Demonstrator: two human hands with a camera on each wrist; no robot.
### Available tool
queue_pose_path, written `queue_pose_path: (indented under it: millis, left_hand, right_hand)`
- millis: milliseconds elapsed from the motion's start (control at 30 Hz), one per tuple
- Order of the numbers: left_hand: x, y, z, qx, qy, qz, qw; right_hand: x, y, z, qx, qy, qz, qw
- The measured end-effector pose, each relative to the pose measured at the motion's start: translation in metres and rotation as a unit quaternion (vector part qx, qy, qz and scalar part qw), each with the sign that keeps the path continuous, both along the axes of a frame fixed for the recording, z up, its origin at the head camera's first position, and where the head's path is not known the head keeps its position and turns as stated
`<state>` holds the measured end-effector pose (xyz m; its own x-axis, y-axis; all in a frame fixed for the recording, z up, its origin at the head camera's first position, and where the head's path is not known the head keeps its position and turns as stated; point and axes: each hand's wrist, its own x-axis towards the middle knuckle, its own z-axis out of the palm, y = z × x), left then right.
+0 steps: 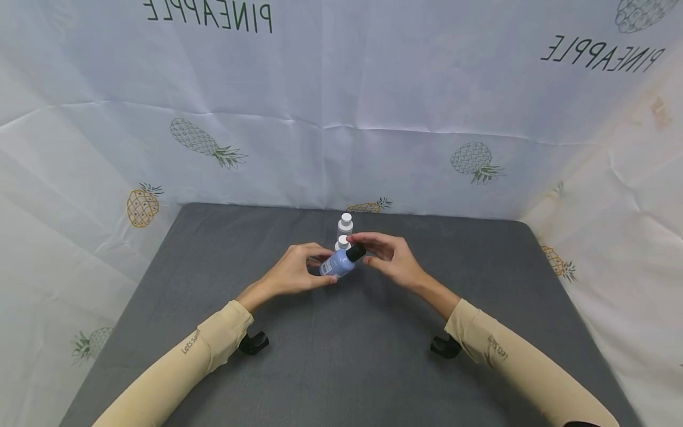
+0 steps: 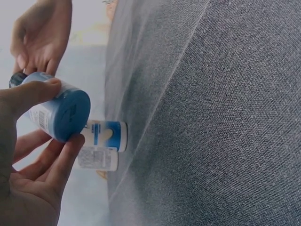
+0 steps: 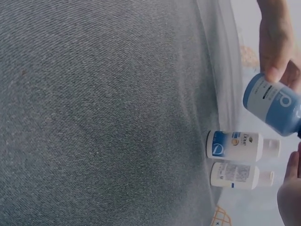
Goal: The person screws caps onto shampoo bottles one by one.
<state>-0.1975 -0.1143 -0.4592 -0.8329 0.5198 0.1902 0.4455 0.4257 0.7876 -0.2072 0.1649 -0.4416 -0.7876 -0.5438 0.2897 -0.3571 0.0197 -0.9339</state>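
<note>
A blue bottle (image 1: 335,266) with a black cap (image 1: 356,252) is tilted above the grey tabletop, cap end toward the right. My left hand (image 1: 296,270) holds it by the lower body, thumb on one side and fingertips on the other. Around the capped end, my right hand (image 1: 392,259) has its fingers spread and gently bent, thumb apart from the index finger. Behind the blue bottle stand two white bottles, a Dove-labelled bottle (image 3: 235,145) with a blue band and a second white bottle (image 3: 235,174) with small print. Both stand upright, side by side, with white caps.
The grey table (image 1: 341,367) reaches back to a pale curtain (image 1: 341,166) printed with pineapples. Each forearm wears a beige sleeve (image 1: 176,365). A black mount (image 1: 254,343) sits below the left wrist, and another black mount (image 1: 445,347) below the right.
</note>
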Motion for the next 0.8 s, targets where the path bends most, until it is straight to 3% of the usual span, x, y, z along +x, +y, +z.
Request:
queue_pose_path:
  millis: [433, 800]
  left_hand:
    - [0.0013, 0.002, 0.0014, 0.0, 0.002, -0.004, 1.0]
    - [0.0001, 0.0017, 0.0013, 0.001, 0.001, -0.001, 1.0]
  right_hand:
    - [-0.0036, 0.0032, -0.0002, 0.009, -0.024, 0.0, 0.9997]
    - [-0.0022, 0.0009, -0.002, 0.063, 0.0, -0.058, 0.9964]
